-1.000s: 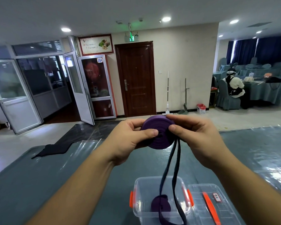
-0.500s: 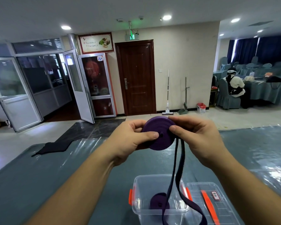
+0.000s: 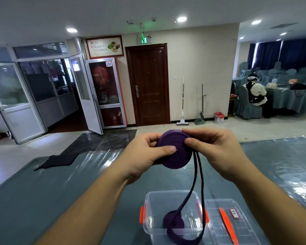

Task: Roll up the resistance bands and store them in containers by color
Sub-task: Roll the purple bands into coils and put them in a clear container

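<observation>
A purple resistance band is partly wound into a flat coil (image 3: 175,151) held up in front of me. My left hand (image 3: 145,156) grips the coil with the thumb pressed near its centre. My right hand (image 3: 214,151) pinches the coil's right edge with thumb and fingers. The band's loose tail (image 3: 197,184) hangs from the coil as a long loop down into a clear plastic container (image 3: 148,202) with orange latches. Inside that container lies another rolled purple band (image 3: 173,222).
The container's clear lid (image 3: 224,225) with an orange handle lies right of it on the teal, plastic-covered table (image 3: 42,191). A black cloth (image 3: 58,160) lies at the table's far left edge. A seated person (image 3: 255,93) is at a distant table.
The coil has grown slightly as both hands keep winding; the hanging loop has shortened and swung within the container. The hands stay at about the same height.
</observation>
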Available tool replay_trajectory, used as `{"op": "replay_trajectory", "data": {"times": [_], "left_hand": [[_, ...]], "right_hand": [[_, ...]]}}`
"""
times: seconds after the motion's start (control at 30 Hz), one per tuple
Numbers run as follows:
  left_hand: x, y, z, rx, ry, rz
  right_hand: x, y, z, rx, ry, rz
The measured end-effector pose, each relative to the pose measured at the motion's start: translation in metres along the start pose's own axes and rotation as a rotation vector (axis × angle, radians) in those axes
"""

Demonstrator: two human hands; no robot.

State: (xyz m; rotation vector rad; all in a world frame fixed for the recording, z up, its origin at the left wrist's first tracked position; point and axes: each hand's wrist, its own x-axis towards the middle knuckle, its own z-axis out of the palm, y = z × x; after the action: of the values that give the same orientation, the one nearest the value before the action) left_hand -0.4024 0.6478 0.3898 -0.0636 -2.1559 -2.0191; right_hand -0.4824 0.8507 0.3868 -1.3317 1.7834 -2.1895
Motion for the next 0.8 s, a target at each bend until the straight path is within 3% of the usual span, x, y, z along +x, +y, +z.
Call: {"op": "replay_trajectory", "data": {"times": [0.13,0.2,0.3,0.37,0.57,0.63,0.8], "left_hand": [[0.003,0.009,-0.008,0.382,-0.081,0.007],[0.004,0.01,-0.009,0.352,-0.052,0.047],[0.003,0.004,-0.006,0.082,-0.022,0.059],[0.004,-0.001,-0.004,0.02,0.005,0.039],[0.005,0.006,-0.009,0.438,-0.042,0.06],[0.005,0.007,-0.009,0.374,-0.024,0.092],[0.005,-0.003,0.002,-0.082,0.015,0.059]], "right_hand": [[-0.001,0.003,-0.002,-0.201,-0.061,0.062],[-0.001,0.006,0.001,-0.117,0.001,0.049],[-0.003,0.009,0.004,0.061,0.113,0.02],[-0.004,0.012,0.004,0.052,0.126,0.004],[-0.004,0.009,0.0,-0.137,-0.023,0.06],[-0.001,0.008,0.001,-0.064,0.008,0.045],[-0.001,0.012,0.0,0.099,0.059,0.007]]}}
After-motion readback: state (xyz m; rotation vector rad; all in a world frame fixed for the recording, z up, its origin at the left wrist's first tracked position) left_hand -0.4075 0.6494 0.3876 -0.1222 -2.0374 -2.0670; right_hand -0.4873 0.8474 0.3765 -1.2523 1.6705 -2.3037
